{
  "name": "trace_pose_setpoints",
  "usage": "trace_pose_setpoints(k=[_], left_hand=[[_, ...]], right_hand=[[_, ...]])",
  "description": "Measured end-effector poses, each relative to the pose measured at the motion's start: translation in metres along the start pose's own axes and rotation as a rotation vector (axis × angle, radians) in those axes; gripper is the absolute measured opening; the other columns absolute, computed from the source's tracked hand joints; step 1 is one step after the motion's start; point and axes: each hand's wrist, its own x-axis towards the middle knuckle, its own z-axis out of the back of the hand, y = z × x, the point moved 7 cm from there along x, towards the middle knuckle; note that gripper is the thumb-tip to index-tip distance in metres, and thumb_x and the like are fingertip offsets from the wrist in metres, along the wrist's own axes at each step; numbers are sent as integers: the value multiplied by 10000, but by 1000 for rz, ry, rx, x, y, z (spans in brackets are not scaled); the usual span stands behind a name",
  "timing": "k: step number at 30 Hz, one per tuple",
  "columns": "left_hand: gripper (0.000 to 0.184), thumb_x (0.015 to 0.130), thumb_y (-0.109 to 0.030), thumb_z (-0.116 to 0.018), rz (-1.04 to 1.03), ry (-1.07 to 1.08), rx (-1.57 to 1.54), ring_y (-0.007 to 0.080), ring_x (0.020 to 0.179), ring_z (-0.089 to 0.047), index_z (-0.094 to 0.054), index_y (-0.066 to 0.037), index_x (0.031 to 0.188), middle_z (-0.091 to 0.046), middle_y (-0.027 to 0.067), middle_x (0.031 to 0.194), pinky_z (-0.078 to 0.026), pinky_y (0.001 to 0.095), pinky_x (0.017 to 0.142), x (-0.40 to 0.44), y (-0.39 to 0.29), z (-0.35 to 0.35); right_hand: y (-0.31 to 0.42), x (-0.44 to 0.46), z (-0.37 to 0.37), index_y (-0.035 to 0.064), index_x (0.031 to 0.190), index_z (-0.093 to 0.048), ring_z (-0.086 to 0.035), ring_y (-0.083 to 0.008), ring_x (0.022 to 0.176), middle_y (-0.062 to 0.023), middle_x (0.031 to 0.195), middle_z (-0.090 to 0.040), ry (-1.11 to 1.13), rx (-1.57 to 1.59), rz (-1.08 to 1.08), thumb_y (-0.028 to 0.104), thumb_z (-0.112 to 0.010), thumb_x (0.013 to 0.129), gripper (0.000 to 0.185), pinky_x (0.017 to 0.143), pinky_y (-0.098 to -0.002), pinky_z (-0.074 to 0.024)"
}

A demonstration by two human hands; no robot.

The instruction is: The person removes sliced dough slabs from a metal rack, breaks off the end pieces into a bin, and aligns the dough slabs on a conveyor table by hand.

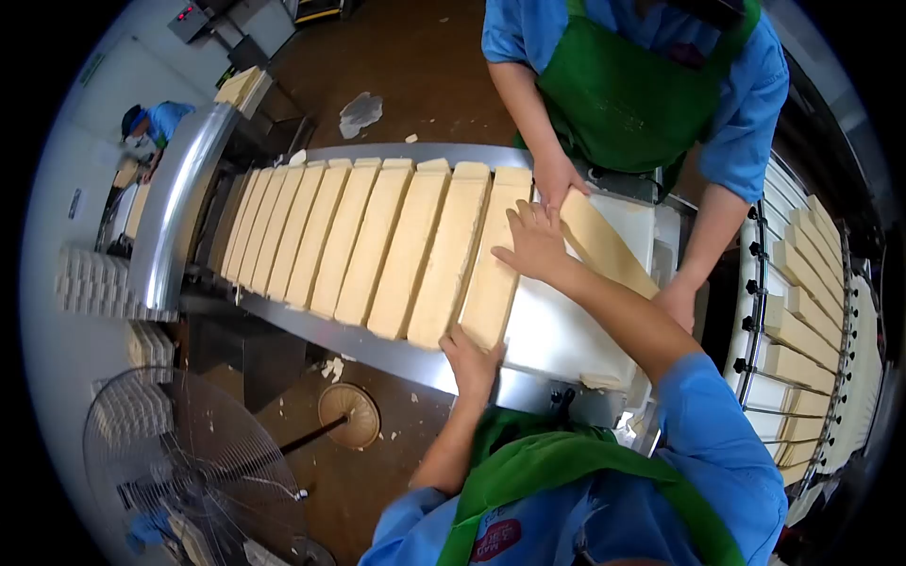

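A long pale yellow slab (pixel 491 283) lies at the right end of a tight row of similar slabs (pixel 382 255) on the metal conveyor. My left hand (pixel 472 360) closes around its near end, fingers and thumb at either side. Toward its far end, my right hand (pixel 536 243) rests on its top and right edge, fingers spread. Just beyond, a co-worker's hand (pixel 559 177) holds the upper end of another slab (pixel 604 247), which lies slanted. The co-worker's other hand (pixel 677 304) is at this slab's lower end, partly behind my right forearm.
A white surface (pixel 557 325) continues the line rightward. On the right stands a rack (pixel 755 283) with more slabs. A metal hood (pixel 184 203) spans the conveyor's left end. A fan (pixel 193 472) stands at lower left. Another person (pixel 160 123) is at far left.
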Motion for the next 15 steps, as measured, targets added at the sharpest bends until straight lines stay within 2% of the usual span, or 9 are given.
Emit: trace_pose_setpoints(k=[1, 2, 4, 6, 8, 10, 11, 14, 15], left_hand=[[855, 663, -128, -813, 39, 49, -19, 442, 1108, -419, -297, 104, 1305, -375, 287, 1169, -371, 442, 976, 2, 0, -1], [863, 675, -156, -806, 15, 74, 23, 440, 1117, -415, -289, 103, 1315, -376, 290, 1178, -372, 442, 975, 6, -2, -2], [872, 686, -183, -800, -7, 111, 70, 437, 1126, -411, -280, 101, 1326, -377, 293, 1188, -373, 442, 973, 3, 3, -5], [875, 734, -323, -754, -147, 82, 283, 437, 1066, -453, -272, 115, 1319, -407, 295, 1162, -399, 455, 930, 3, 2, -8], [896, 742, -354, -734, -166, 109, 272, 434, 1034, -482, -257, 138, 1319, -416, 299, 1165, -424, 460, 892, 5, 5, -14], [939, 741, -402, -713, -200, 121, 291, 428, 944, -538, -241, 180, 1307, -434, 309, 1146, -468, 470, 806, 5, 7, -18], [939, 741, -402, -713, -222, 137, 289, 428, 944, -538, -241, 180, 1307, -434, 309, 1146, -468, 470, 806, 5, 3, -20], [889, 716, -388, -731, -169, 220, 266, 437, 955, -531, -281, 167, 1245, -440, 298, 1081, -472, 464, 812, 9, 6, -22], [837, 719, -349, -732, -215, 226, 258, 452, 953, -525, -283, 142, 1228, -424, 296, 1079, -467, 485, 817, 9, 9, -27]], right_hand=[[-8, 22, -15, -2, 1321, -446, -317, -339, 1275, -203, 1354, -388, 12, -91, -76, 489, -529, 854, 683, 1072, -539, -148], [-13, 41, -27, -2, 1321, -446, -317, -339, 1275, -203, 1354, -388, 7, -96, -92, 489, -529, 854, 683, 1072, -539, -148], [-25, 64, -39, 31, 1371, -402, -292, -337, 1303, -214, 1412, -343, -144, -288, -186, 553, -437, 881, 717, 1076, -523, -141], [-30, 81, -44, 47, 1369, -409, -290, -340, 1307, -217, 1415, -339, -207, -300, -201, 562, -409, 887, 706, 1069, -511, -155], [-33, 84, -43, 63, 1367, -417, -287, -344, 1312, -221, 1419, -335, -267, -311, -225, 571, -382, 894, 696, 1062, -500, -168], [-31, 83, -38, 93, 1344, -441, -283, -357, 1314, -237, 1395, -354, 128, -257, -325, 558, -362, 898, 649, 1040, -489, -207], [-38, 79, -33, 133, 1401, -363, -447, -404, 1209, -271, 1421, -293, 243, -198, -387, 575, -402, 877, 686, 1049, -501, -235], [-69, 49, -21, 111, 1325, -382, -514, -370, 1084, -197, 1282, -360, 202, 0, -641, 490, -552, 806, 665, 863, -458, -459], [-83, 30, -12, 110, 1339, -376, -497, -384, 1099, -189, 1265, -364, 171, 58, -691, 489, -574, 786, 699, 866, -441, -475]])
